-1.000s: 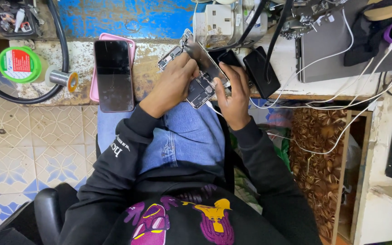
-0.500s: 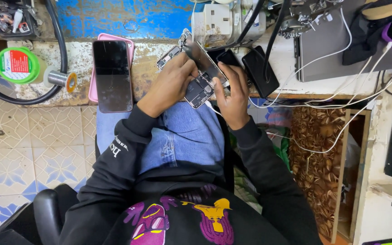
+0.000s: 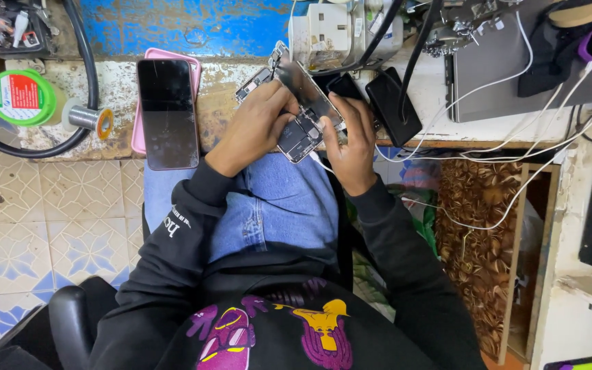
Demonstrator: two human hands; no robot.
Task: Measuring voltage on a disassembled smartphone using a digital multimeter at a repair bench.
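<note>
Holding an opened phone [image 3: 301, 130] over the lap, just at the front edge of the counter [image 3: 220, 109], the person works with both hands close together. The left hand [image 3: 251, 130] curls around the phone's left side, fingers bent and pressed onto its exposed insides. The right hand [image 3: 351, 147] grips the right edge, fingers closed along the lifted screen panel [image 3: 307, 89], which tilts up and away from the body of the phone. Both hands touch the phone; neither is spread. To the left on the counter lies a dark phone [image 3: 167, 113] face up on a pink case [image 3: 193, 75], well apart from the hands. Farther left sit a green round tin [image 3: 22, 97] and a small spool [image 3: 87, 118]. Just beyond the right hand lies a black phone [image 3: 392, 106], and white cables [image 3: 515, 147] trail past a grey laptop [image 3: 495, 75].
</note>
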